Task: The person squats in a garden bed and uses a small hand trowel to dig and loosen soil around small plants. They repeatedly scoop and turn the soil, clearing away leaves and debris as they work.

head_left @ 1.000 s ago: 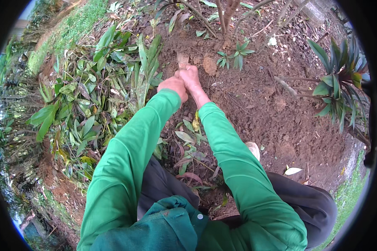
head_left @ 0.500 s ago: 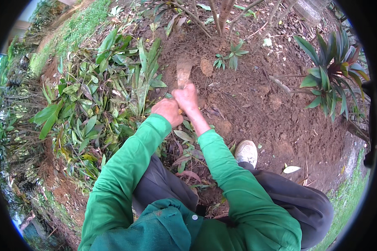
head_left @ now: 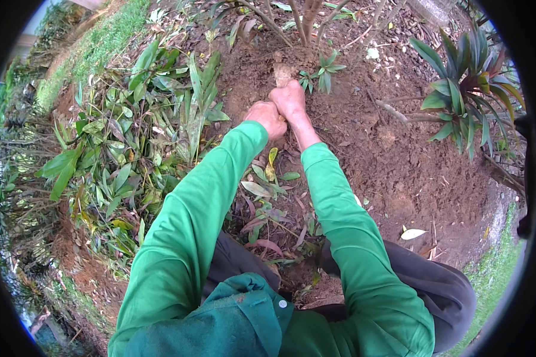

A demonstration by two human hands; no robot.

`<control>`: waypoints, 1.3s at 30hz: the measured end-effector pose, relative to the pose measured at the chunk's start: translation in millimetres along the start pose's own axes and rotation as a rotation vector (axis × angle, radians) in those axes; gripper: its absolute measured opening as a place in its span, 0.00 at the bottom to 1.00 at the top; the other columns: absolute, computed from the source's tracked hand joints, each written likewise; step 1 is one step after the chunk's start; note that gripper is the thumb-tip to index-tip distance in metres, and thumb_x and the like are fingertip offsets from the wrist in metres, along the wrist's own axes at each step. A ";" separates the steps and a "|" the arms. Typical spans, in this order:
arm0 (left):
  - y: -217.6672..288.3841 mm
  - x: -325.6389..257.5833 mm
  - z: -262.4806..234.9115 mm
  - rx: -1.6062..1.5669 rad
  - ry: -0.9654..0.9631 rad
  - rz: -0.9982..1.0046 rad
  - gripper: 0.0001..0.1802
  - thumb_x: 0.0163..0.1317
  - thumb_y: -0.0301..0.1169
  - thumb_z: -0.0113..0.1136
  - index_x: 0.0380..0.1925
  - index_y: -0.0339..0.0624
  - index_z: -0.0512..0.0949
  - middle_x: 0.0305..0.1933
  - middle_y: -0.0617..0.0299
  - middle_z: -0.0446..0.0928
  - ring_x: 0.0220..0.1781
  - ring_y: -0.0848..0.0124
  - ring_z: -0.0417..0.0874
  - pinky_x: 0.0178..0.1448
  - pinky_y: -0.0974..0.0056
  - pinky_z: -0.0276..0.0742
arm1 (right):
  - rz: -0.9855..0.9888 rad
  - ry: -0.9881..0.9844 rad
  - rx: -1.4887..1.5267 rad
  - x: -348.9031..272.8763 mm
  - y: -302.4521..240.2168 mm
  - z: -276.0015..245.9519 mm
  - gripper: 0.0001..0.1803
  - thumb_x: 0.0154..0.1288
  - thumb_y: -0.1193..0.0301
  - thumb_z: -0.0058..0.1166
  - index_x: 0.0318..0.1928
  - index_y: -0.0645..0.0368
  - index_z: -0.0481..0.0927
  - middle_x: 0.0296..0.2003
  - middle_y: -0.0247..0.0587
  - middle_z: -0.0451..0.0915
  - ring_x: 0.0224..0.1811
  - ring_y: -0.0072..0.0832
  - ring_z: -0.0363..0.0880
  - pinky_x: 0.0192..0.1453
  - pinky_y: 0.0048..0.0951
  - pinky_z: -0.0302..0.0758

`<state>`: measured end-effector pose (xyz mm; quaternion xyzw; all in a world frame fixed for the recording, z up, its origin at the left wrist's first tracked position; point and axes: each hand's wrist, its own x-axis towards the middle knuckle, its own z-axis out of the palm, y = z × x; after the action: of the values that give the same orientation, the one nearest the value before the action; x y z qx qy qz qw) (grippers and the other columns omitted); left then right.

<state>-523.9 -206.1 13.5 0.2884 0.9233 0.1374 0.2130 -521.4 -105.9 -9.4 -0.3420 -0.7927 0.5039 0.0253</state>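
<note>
Both my hands are closed, one ahead of the other, on the handle of a soil-coated trowel (head_left: 282, 72). My right hand (head_left: 290, 100) grips nearer the blade, and my left hand (head_left: 267, 119) wraps round behind it, touching it. The flat blade points away from me with its far end at the brown soil (head_left: 393, 160); how deep it sits I cannot tell. Just right of the blade grows a small green seedling (head_left: 324, 74). My fingers cover most of the handle.
A heap of cut leaves and stalks (head_left: 131, 143) lies to my left. Thin shrub stems (head_left: 308, 21) rise beyond the blade. At the right stands a dark-leaved plant (head_left: 464, 95) with a bare branch (head_left: 393, 111) near it. A pale fallen leaf (head_left: 412, 234) lies beside my right knee.
Both hands and the trowel have moved forward and to the right, closer to the seedling and the shrub stems. My arms reach out further, and the right sleeve now hides most of my shoe.
</note>
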 end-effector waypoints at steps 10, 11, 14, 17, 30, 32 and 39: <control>14.1 -99.7 -48.1 0.371 -0.359 -0.086 0.19 0.45 0.33 0.56 0.37 0.32 0.77 0.40 0.44 0.79 0.44 0.55 0.81 0.51 0.56 0.77 | 0.078 -0.159 0.441 -94.3 34.2 59.5 0.10 0.43 0.76 0.53 0.29 0.70 0.72 0.20 0.39 0.74 0.21 0.28 0.73 0.25 0.30 0.71; 18.4 -93.4 -47.3 0.388 -0.386 -0.062 0.19 0.46 0.34 0.56 0.37 0.32 0.78 0.40 0.45 0.79 0.45 0.55 0.81 0.51 0.56 0.77 | 0.204 -0.258 0.424 -92.7 36.9 57.4 0.09 0.44 0.76 0.53 0.27 0.70 0.72 0.20 0.39 0.74 0.20 0.27 0.73 0.24 0.30 0.71; 31.8 -70.5 -42.3 0.346 -0.365 -0.065 0.18 0.47 0.36 0.56 0.35 0.34 0.80 0.40 0.46 0.80 0.45 0.55 0.81 0.51 0.57 0.76 | 0.300 -0.180 0.791 -75.8 38.0 31.3 0.06 0.43 0.81 0.53 0.17 0.62 0.70 0.16 0.33 0.71 0.18 0.20 0.69 0.20 0.28 0.66; 39.6 -76.0 -41.9 0.354 -0.198 0.038 0.17 0.45 0.35 0.56 0.32 0.34 0.80 0.37 0.46 0.80 0.43 0.54 0.81 0.48 0.56 0.77 | 0.050 -0.062 0.657 -72.5 26.0 3.0 0.11 0.39 0.76 0.54 0.26 0.70 0.73 0.18 0.42 0.75 0.21 0.27 0.74 0.24 0.32 0.70; -36.8 -138.4 -5.2 0.160 -0.334 -0.241 0.21 0.44 0.32 0.57 0.39 0.30 0.75 0.40 0.41 0.78 0.46 0.51 0.80 0.52 0.54 0.74 | 0.018 -0.132 0.210 -131.0 44.1 95.0 0.17 0.40 0.74 0.53 0.34 0.74 0.73 0.26 0.59 0.79 0.30 0.45 0.80 0.36 0.38 0.75; -47.7 -126.3 9.2 0.063 -0.235 -0.163 0.18 0.42 0.30 0.56 0.34 0.28 0.76 0.35 0.37 0.78 0.43 0.47 0.80 0.50 0.51 0.75 | -0.003 -0.125 0.086 -112.6 46.9 95.3 0.18 0.40 0.74 0.52 0.34 0.74 0.73 0.27 0.65 0.78 0.34 0.51 0.80 0.39 0.41 0.75; -63.7 -75.5 42.1 -0.127 -0.203 -0.320 0.17 0.45 0.32 0.58 0.35 0.31 0.78 0.34 0.37 0.78 0.43 0.48 0.80 0.48 0.52 0.76 | 0.047 -0.266 -0.126 -58.2 33.4 89.3 0.21 0.46 0.71 0.52 0.40 0.75 0.74 0.35 0.68 0.78 0.42 0.54 0.79 0.48 0.43 0.76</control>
<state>-478.2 -295.9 -23.4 0.1362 0.9207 0.1300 0.3419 -494.0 -200.1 -62.8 -0.2917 -0.8109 0.4944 -0.1137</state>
